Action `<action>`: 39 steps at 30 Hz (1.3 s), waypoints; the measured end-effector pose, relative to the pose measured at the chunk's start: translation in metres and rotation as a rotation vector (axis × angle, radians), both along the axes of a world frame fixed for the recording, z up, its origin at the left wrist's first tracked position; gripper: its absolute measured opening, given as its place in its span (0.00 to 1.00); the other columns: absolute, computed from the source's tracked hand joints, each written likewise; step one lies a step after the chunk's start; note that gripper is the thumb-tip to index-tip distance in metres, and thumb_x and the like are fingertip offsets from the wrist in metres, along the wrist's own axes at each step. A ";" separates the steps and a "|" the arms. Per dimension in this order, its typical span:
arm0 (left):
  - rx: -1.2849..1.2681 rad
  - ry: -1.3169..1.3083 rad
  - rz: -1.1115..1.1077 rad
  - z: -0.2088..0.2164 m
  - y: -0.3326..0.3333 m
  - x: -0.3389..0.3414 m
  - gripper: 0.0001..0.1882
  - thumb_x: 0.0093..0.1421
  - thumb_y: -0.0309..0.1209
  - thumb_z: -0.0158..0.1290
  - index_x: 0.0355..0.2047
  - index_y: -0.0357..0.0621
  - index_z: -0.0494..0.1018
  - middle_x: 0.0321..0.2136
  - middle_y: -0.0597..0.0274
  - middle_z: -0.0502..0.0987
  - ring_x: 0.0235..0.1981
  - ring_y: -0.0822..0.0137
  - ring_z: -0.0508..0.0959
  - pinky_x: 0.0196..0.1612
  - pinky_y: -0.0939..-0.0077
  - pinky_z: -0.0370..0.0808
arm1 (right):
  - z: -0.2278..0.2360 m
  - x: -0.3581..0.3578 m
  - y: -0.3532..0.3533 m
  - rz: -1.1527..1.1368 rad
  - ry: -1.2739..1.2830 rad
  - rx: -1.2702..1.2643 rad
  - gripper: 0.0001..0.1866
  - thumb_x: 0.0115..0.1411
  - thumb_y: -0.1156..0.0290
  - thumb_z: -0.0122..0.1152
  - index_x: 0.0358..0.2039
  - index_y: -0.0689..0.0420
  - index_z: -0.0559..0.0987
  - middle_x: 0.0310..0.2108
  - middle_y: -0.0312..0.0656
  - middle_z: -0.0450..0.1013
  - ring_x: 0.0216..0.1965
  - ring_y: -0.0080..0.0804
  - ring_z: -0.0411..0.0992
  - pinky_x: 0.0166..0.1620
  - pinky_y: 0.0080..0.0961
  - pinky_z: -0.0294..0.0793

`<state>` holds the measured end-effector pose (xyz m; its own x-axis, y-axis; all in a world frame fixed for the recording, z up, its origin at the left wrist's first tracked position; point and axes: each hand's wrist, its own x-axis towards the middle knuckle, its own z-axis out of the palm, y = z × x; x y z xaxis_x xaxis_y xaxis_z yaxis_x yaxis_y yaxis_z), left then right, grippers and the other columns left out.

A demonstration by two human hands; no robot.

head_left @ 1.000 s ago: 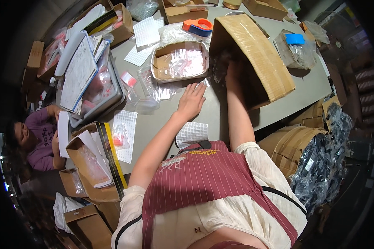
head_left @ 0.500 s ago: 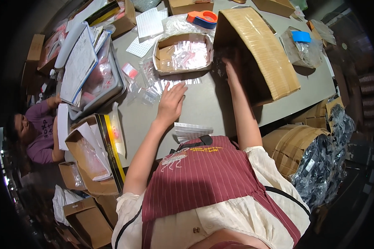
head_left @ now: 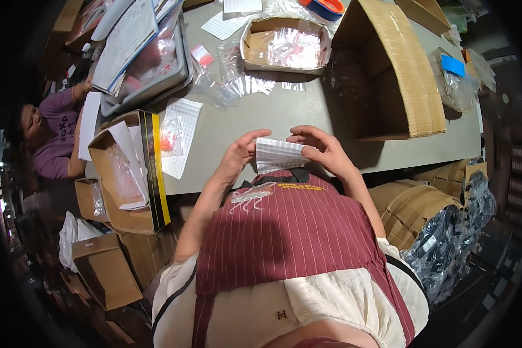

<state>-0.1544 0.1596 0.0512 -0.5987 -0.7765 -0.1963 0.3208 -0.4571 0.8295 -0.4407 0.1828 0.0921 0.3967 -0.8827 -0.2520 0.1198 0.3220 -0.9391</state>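
Observation:
Close to my apron, a white sheet of round grey stickers [head_left: 277, 152] is at the table's near edge. My right hand [head_left: 329, 152] pinches its right side, thumb on the printed face and fingers curled beyond its top edge. At the sheet's left edge is my left hand [head_left: 238, 155], fingers apart and the index stretched over the upper corner. Farther off stands a small carton [head_left: 255, 62] full of clear little bags with pinkish contents. Loose clear zip bags [head_left: 229, 93] lie beside and in front of it.
A large cardboard box [head_left: 414, 75] lies open-sided at right. Behind are an orange-and-blue tape roll [head_left: 325, 7] and a bin with blue tape [head_left: 452, 66]. At left are a grey tub [head_left: 188, 64], a yellow-black carton [head_left: 156, 174] and another person [head_left: 55, 133].
My right hand has come out of the large box and taken hold of the sticker sheet. My left hand has drawn back from the loose bags to the sheet. The view has shifted.

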 end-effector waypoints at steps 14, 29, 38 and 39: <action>0.043 -0.205 0.236 0.003 0.003 -0.027 0.15 0.70 0.24 0.54 0.53 0.27 0.77 0.44 0.60 0.83 0.42 0.76 0.80 0.47 0.82 0.76 | -0.009 0.058 -0.034 -0.134 0.735 -1.141 0.15 0.52 0.78 0.66 0.41 0.58 0.78 0.39 0.44 0.75 0.43 0.47 0.74 0.49 0.39 0.73; -0.111 -0.397 0.131 -0.009 -0.005 -0.016 0.13 0.69 0.22 0.55 0.51 0.28 0.79 0.40 0.64 0.83 0.39 0.79 0.78 0.43 0.83 0.76 | -0.018 0.043 -0.068 0.157 0.499 -0.842 0.06 0.60 0.76 0.69 0.38 0.60 0.82 0.34 0.45 0.77 0.37 0.42 0.77 0.41 0.33 0.76; -0.092 -0.399 0.075 -0.003 -0.013 -0.016 0.13 0.68 0.25 0.57 0.50 0.29 0.80 0.37 0.66 0.82 0.36 0.80 0.77 0.40 0.84 0.74 | -0.027 0.037 -0.078 0.194 0.338 -0.482 0.08 0.66 0.70 0.67 0.39 0.61 0.82 0.35 0.39 0.79 0.38 0.27 0.75 0.44 0.26 0.75; -0.093 -0.397 0.075 -0.004 -0.015 -0.016 0.13 0.68 0.25 0.57 0.50 0.29 0.80 0.37 0.66 0.82 0.36 0.80 0.77 0.40 0.84 0.74 | -0.028 0.036 -0.079 0.202 0.349 -0.472 0.08 0.67 0.70 0.66 0.39 0.62 0.82 0.36 0.38 0.79 0.38 0.26 0.75 0.44 0.26 0.74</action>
<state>-0.1706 0.1448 0.0475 -0.4316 -0.8404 -0.3278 -0.0028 -0.3622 0.9321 -0.4046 0.1036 0.0646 0.5323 -0.8465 0.0024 -0.2402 -0.1537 -0.9585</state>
